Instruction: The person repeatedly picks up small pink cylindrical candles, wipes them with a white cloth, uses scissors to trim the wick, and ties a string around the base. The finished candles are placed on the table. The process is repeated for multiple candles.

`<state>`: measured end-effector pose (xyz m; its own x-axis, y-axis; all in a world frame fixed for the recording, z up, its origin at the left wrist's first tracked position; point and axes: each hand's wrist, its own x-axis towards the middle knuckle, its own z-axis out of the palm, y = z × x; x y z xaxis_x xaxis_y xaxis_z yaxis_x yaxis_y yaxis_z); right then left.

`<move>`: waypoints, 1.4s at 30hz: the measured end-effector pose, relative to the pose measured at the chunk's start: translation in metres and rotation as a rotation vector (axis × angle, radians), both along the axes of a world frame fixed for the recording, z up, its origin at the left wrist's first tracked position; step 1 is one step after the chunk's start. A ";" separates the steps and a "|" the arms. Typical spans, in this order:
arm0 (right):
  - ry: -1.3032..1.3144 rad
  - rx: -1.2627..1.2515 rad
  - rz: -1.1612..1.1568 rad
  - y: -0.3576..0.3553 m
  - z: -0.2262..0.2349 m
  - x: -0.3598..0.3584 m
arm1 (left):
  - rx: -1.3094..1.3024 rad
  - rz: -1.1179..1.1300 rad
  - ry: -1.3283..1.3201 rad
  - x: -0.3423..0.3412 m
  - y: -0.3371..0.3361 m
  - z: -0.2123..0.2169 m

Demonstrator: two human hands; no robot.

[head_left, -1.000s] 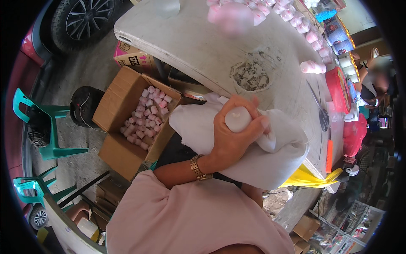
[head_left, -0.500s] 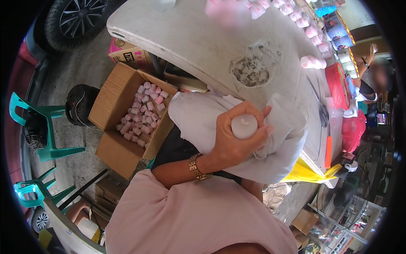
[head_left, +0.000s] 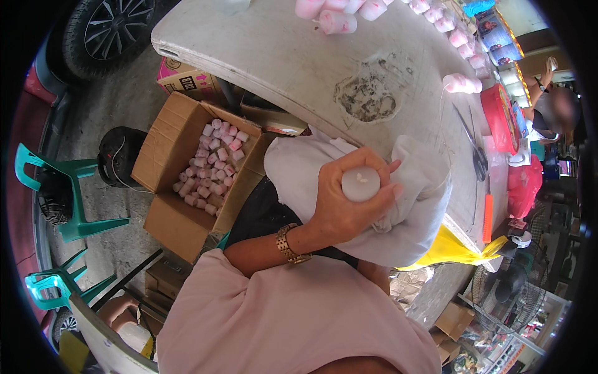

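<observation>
My left hand, with a gold watch on its wrist, is closed around a white candle. The candle's round end, with a short wick at the middle, faces up. A white cloth lies bunched under and beside this hand, over my lap and against the table edge. My right forearm goes beneath the cloth, which hides my right hand and its fingers. Several pink-and-white candles lie at the far side of the table.
To the left, an open cardboard box holds many small pink-and-white candles. Scissors, an orange-handled tool and a red container lie along the table's right side. Yellow plastic hangs at the corner. A fan stands lower right.
The cloth's left edge has shifted right, baring more of the dark fabric on my lap. My left hand keeps its grip on the candle in nearly the same place. The view has shifted slightly.
</observation>
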<state>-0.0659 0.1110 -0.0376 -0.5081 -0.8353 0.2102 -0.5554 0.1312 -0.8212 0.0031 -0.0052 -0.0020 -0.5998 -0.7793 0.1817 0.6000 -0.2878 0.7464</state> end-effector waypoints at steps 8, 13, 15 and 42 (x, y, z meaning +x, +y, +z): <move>-0.012 0.003 -0.012 0.003 0.004 -0.003 | -0.054 -0.027 -0.114 0.004 -0.003 0.005; -0.009 0.008 -0.008 0.002 -0.001 0.001 | -0.025 -0.073 -0.127 0.005 -0.005 0.005; -0.005 0.011 -0.007 -0.001 -0.004 0.003 | -0.026 -0.085 -0.129 0.005 -0.006 0.005; 0.099 0.091 0.108 0.032 0.011 -0.024 | -0.198 -0.005 -0.120 0.016 -0.019 -0.005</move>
<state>-0.0899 0.1433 -0.0266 -0.3954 -0.9016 0.1755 -0.6477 0.1382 -0.7493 0.0194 -0.0241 -0.0072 -0.6298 -0.7328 0.2577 0.5026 -0.1315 0.8544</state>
